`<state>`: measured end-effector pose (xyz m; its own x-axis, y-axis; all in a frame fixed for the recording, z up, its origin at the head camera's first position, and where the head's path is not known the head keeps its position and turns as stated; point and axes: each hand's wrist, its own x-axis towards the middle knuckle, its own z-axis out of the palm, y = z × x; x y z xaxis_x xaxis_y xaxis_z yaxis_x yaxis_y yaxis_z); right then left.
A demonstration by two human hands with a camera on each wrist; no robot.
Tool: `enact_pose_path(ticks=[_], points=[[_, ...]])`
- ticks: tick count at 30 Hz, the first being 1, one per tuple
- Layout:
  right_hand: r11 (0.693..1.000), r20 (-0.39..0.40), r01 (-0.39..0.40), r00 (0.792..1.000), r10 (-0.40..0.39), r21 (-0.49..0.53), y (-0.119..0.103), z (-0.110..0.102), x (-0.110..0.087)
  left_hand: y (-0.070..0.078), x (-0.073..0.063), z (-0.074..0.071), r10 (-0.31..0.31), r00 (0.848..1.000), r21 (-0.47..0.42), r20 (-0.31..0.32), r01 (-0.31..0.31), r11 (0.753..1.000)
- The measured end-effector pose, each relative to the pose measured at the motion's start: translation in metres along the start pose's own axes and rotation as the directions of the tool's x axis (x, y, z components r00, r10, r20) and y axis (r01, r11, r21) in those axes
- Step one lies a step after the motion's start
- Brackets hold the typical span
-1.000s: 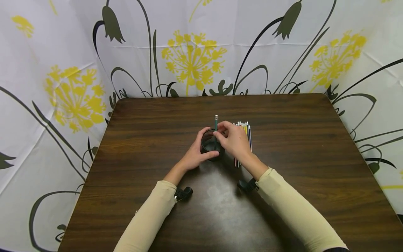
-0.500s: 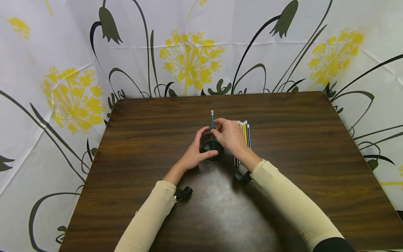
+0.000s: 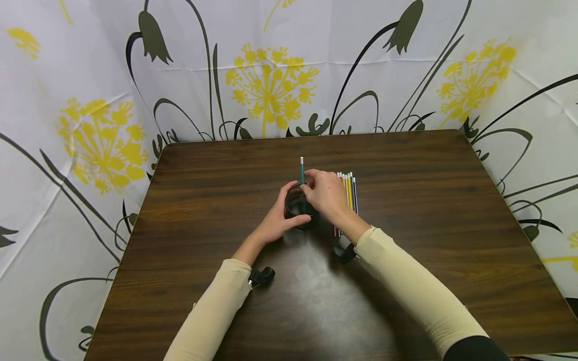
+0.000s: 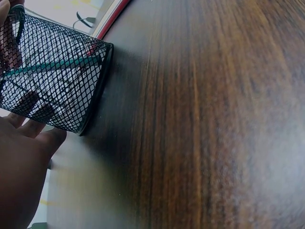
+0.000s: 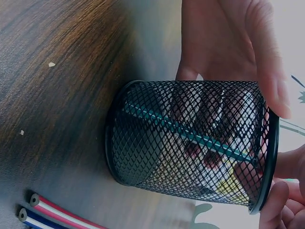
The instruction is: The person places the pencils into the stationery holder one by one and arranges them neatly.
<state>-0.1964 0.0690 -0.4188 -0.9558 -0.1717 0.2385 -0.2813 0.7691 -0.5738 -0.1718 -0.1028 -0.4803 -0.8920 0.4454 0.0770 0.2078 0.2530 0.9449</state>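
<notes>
A black mesh pencil cup stands upright on the table. My left hand grips its side, the thumb across the near side and the fingers round the far side. Inside the cup is a green pencil, its white eraser end sticking up above the rim. My right hand pinches this pencil just over the rim with thumb and fingers. Through the mesh in the right wrist view, the pencil slants across the cup with its lower end close to the base. No other pencil shows in the cup.
Several pencils lie side by side right of the cup, partly hidden by my right hand and wrist. A red-striped pencil lies close to the cup. Crumbs dot the brown table. Flowered cloth hangs behind.
My right hand and the green pencil have shifted slightly left and farther back over the cup. My left hand keeps its grip on the cup. The head view has drifted a little.
</notes>
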Motion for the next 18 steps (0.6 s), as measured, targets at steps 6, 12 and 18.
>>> enact_pose_path(ticks=[6, 12, 18], points=[[1.0, 0.023, -0.018, 1.0, 0.018, -0.007, -0.001, -0.001, 0.001, 0.032, -0.007, -0.003, -0.015, 0.999, -0.012, 0.032, 0.016, 1.0], [0.995, 0.061, -0.062, 0.996, 0.058, 0.073, 0.003, -0.01, 0.003, 0.031, -0.006, -0.003, -0.012, 0.999, -0.019, 0.039, 0.013, 1.0], [0.966, 0.021, -0.122, 0.992, 0.121, 0.228, 0.019, -0.03, 0.002, 0.029, -0.007, -0.002, 0.018, 1.0, -0.035, 0.022, -0.017, 0.999]])
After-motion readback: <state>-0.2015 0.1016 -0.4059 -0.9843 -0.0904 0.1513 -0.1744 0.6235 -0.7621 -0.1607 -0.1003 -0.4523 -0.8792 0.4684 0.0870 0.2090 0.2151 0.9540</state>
